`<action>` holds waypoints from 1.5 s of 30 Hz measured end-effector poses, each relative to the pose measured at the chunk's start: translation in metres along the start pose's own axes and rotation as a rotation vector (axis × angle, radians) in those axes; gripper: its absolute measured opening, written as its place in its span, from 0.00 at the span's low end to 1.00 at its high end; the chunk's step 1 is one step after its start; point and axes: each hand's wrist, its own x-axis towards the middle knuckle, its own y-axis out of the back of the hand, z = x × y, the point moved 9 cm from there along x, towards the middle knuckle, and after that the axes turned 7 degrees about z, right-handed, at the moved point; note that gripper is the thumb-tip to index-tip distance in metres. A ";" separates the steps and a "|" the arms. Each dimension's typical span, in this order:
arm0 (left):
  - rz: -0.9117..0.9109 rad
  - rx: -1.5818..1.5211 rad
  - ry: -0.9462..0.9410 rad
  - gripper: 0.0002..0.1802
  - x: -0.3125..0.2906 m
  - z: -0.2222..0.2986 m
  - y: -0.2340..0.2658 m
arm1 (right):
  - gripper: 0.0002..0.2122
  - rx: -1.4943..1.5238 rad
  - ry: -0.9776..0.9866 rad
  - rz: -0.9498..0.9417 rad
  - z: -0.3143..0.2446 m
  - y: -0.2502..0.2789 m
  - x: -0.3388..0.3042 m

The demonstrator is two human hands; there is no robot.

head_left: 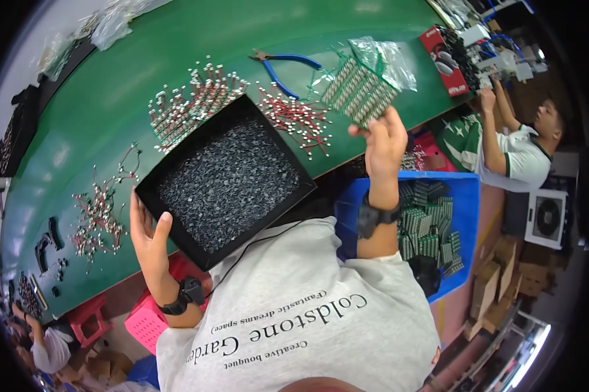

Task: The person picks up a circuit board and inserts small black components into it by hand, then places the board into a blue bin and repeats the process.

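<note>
A shallow black tray [276,136] filled with tiny dark pieces [226,183] is tilted at the table's near edge, above my lap. My left hand [149,245] grips its left corner, thumb over the rim and fingers along the outside. In my right hand [384,144], a green circuit board panel [359,91] with rows of small light parts is pinched by its near corner, over the table. Left of it lies a loose pile of red wires with white connectors [294,121]. Behind the tray is another board panel [193,111] with red wires standing up from it.
Blue-handled cutters [288,59], a clear plastic bag [399,65] and a red box [444,62] lie on the green table [209,32]. More wires [98,222] are at left. A blue bin [472,215] of board panels stands at my right. A co-worker [513,160] sits beyond it.
</note>
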 end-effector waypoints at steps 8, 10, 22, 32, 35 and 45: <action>-0.060 -0.031 0.093 0.36 0.000 -0.023 -0.007 | 0.08 0.001 -0.310 -0.011 0.092 0.020 0.074; -0.094 -0.021 0.107 0.37 0.000 -0.023 -0.011 | 0.08 -0.025 -0.333 0.005 0.103 0.021 0.081; 0.129 0.191 -0.006 0.28 0.016 -0.031 0.024 | 0.15 -1.163 0.318 0.390 -0.060 0.160 0.093; 0.287 0.054 -0.157 0.09 0.055 -0.011 0.059 | 0.18 -1.557 -0.398 0.542 0.006 0.438 -0.008; 0.328 0.015 -0.203 0.12 0.055 0.014 0.047 | 0.15 -1.638 -0.519 0.529 0.036 0.462 -0.047; 0.366 0.063 -0.373 0.16 0.051 0.047 0.045 | 0.27 -1.651 -0.654 -0.100 0.188 0.450 -0.070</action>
